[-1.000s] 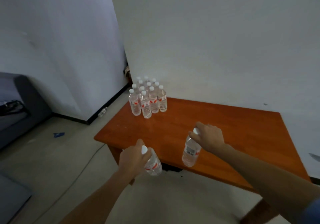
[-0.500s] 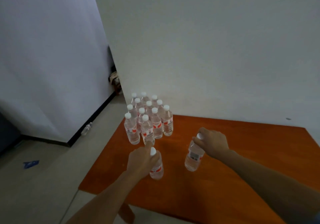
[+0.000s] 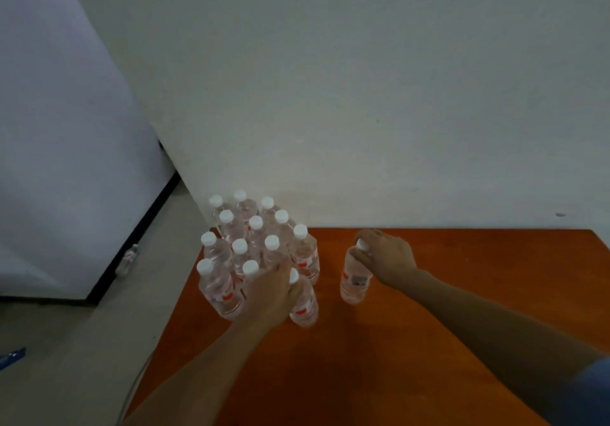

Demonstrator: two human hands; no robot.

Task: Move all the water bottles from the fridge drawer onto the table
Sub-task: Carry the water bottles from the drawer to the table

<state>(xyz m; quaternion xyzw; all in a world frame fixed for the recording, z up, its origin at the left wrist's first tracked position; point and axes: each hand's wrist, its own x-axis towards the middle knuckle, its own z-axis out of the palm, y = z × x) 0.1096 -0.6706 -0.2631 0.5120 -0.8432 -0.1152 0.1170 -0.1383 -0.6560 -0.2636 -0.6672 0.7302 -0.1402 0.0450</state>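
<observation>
**Two bottles gripped beside the cluster**

I see my left hand (image 3: pixel 270 290) clamped around a clear plastic white-capped water bottle (image 3: pixel 305 306) touching the standing bottle cluster (image 3: pixel 251 244) on the orange wooden table (image 3: pixel 462 293). My right hand (image 3: pixel 386 260) grips another bottle (image 3: pixel 355 280) near the cluster's right.

Bottle cluster (image 3: pixel 254 244) packs bench (image 3: pixel 478 293) far-left corner, caps touching, no gap for fingers between. Wall (image 3: pixel 363 95) blocks directly behind. Bench right of lone bottle (image 3: pixel 355 280) open; near edge open too.

Orange-brown table (image 3: pixel 462 293); clear bottles (image 3: pixel 257 247), white caps.
</observation>
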